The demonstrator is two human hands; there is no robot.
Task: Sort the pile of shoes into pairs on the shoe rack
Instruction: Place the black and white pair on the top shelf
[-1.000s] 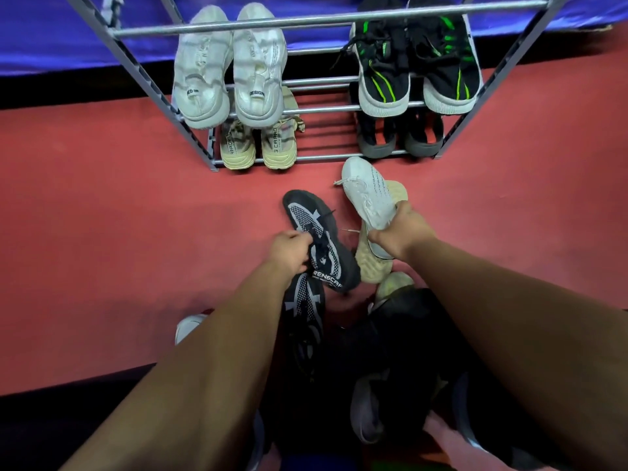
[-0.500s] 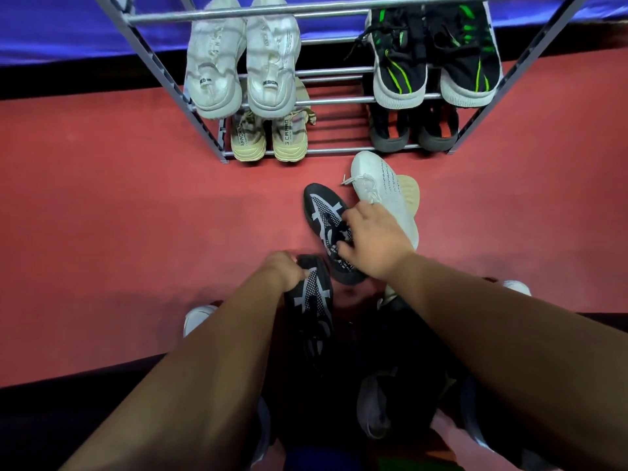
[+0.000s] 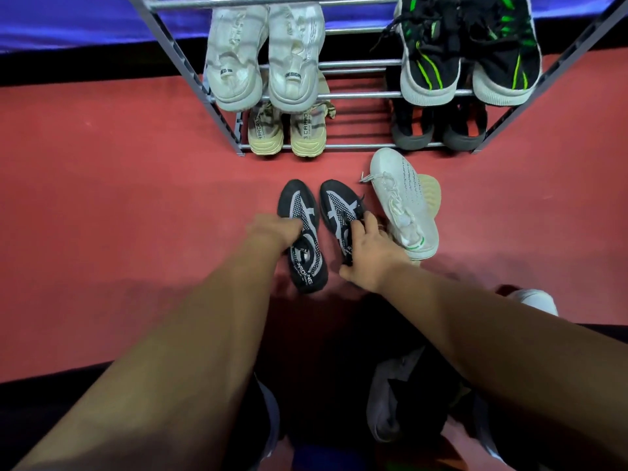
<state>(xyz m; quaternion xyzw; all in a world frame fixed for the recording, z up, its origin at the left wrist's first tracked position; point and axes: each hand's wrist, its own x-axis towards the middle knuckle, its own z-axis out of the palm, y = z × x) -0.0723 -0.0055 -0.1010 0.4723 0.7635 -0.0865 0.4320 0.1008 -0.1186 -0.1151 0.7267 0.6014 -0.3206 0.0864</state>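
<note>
While four pairs already sit on the shoe rack, two matching black shoes are gripped side by side on the red floor: left shoe by the left hand, right shoe by the right hand. Lifting both to a free shelf space seems next; a white pair waits beside.

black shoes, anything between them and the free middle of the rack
Mostly clear red floor. The white shoes lie just right of that path. Left hand and right hand each grip a black shoe.
</note>
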